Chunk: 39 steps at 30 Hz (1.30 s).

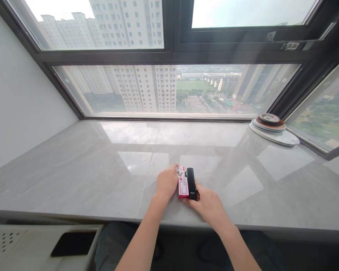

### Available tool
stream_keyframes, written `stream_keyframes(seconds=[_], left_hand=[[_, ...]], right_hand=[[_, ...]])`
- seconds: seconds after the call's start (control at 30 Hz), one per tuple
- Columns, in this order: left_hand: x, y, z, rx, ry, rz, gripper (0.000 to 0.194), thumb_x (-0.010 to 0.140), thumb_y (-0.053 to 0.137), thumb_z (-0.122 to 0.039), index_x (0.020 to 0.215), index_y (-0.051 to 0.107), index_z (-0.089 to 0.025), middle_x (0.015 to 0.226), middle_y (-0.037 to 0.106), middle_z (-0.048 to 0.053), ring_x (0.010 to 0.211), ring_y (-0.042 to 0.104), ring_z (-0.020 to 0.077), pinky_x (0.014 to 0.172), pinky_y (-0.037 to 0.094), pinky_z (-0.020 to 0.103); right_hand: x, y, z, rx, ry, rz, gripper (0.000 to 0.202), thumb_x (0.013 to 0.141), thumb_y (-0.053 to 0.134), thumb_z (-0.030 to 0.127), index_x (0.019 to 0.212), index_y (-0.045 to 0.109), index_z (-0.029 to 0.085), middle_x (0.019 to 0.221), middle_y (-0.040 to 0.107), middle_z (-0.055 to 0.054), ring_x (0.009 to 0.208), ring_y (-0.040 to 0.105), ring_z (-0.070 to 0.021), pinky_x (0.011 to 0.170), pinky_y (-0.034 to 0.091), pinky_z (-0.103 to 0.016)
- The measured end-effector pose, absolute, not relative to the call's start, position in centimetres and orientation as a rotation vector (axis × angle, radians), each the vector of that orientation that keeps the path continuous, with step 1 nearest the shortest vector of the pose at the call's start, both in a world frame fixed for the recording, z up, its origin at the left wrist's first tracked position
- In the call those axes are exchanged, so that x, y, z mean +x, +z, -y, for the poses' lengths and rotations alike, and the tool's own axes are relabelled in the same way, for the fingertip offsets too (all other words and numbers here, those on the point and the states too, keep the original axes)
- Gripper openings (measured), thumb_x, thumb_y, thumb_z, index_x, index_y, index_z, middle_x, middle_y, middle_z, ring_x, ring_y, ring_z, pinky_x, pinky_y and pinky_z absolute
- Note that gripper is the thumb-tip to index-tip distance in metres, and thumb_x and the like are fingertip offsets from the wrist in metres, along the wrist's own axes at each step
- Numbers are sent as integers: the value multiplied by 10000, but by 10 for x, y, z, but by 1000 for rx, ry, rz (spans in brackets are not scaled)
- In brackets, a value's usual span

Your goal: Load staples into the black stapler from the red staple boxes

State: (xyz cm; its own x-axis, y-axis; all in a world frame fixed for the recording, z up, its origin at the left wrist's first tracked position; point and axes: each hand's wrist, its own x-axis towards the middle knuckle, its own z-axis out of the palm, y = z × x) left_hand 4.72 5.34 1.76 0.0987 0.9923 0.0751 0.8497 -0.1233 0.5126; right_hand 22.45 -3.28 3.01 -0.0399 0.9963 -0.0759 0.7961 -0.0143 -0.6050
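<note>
A small red and white box [183,188] and a black stapler [191,183] lie side by side on the grey marble-look sill [96,180]. My left hand [167,183] is at the left side of the box, its fingers closed against it, with the fingertips partly hidden. From the right, my right hand [208,202] holds the lower end of the stapler; its thumb reaches below the stapler and the box's bottom edge. The stapler stands right against the box's right side, its long side running away from me.
Stacked plates [271,126] rest at the back right corner by the window frame [169,57]. At the lower left, below the sill's front edge, is a pale cabinet [31,248] with a dark rectangular opening. A white wall bounds the left side.
</note>
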Motion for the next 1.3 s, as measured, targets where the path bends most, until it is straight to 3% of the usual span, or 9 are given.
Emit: stream_keyframes(seconds=[0.2, 0.33, 0.53, 0.77, 1.03, 1.13, 1.23, 1.3], left_hand=[[42, 28, -42, 2004, 627, -1688, 424, 1073, 260, -311, 1245, 648, -307, 1056, 773, 21, 959, 707, 195, 799, 455, 270], [52, 26, -34, 1952, 666, -1787, 463, 1085, 225, -415, 1223, 646, -281, 952, 766, 65, 912, 702, 262, 776, 441, 329], [85, 21, -36, 1895, 615, -1866, 466, 1089, 205, -389, 1300, 594, -244, 992, 762, 124, 938, 715, 280, 811, 444, 356], [175, 24, -64, 1896, 543, -1745, 468, 1069, 227, -382, 1260, 590, -158, 1046, 746, 212, 996, 720, 321, 831, 473, 400], [273, 33, -79, 1910, 537, -1531, 459, 1042, 308, -337, 1372, 513, -94, 1166, 695, 292, 1134, 689, 349, 886, 475, 442], [286, 32, -81, 1888, 546, -1495, 451, 1039, 318, -336, 1363, 521, -98, 1179, 691, 297, 1152, 682, 361, 901, 472, 455], [285, 33, -86, 1859, 565, -1478, 470, 1052, 294, -390, 1340, 535, -108, 1179, 699, 283, 1153, 679, 365, 918, 465, 463], [277, 35, -92, 1831, 578, -1477, 513, 1064, 244, -441, 1322, 545, -115, 1175, 706, 270, 1147, 682, 353, 918, 467, 448]], right_hand=[[222, 34, 31, -1829, 745, 1958, 603, 814, 742, 426, 1388, 599, 310, 850, 750, -23, 739, 683, -233, 632, 374, -264], [223, 41, 30, -1759, 802, 1966, 571, 800, 731, 394, 1350, 614, 292, 853, 746, -10, 726, 667, -218, 646, 388, -262], [250, 45, 25, -1652, 906, 1915, 482, 795, 711, 397, 1259, 660, 278, 805, 724, 18, 711, 632, -214, 668, 421, -274], [337, 42, 6, -1704, 931, 1872, 375, 776, 700, 391, 1113, 724, 229, 840, 739, 5, 767, 631, -225, 699, 440, -290], [440, 44, -13, -1820, 1115, 1671, 524, 615, 828, 509, 1000, 757, 161, 877, 764, -76, 808, 662, -270, 691, 465, -315], [451, 41, -14, -1846, 1099, 1663, 536, 613, 827, 526, 1001, 756, 163, 862, 763, -74, 794, 662, -263, 683, 461, -311], [456, 35, -13, -1840, 1087, 1680, 574, 637, 813, 543, 1062, 742, 164, 898, 764, -73, 808, 664, -251, 706, 470, -308], [462, 32, -11, -1851, 1078, 1687, 710, 633, 821, 548, 1211, 700, 154, 864, 752, -65, 777, 659, -239, 691, 471, -307]])
